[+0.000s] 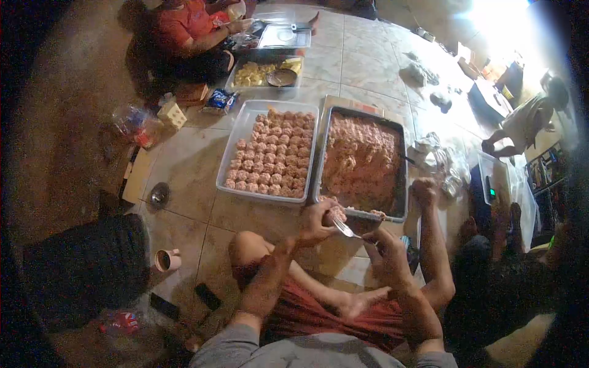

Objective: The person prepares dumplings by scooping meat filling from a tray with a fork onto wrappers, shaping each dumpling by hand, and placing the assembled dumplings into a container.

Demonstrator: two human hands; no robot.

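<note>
Raw minced meat [337,212] rests in my left hand [315,224], whose fingers curl around it near the bottom left corner of the dark tray [405,184]. In my right hand [388,250] is a metal fork [345,229], its tines touching that meat. The dark tray holds a large mass of minced meat [359,159]. Left of it, a clear plastic container [224,161] holds rows of round meatballs [270,153]. Another person's hand [424,191] is by the dark tray's right side.
A cup [167,260] and a small metal bowl [159,195] are on the tiled floor at the left. A seated person [184,37] is at the top left, beside a container of yellow pieces [251,73]. Plastic bags [443,162] lie at the right.
</note>
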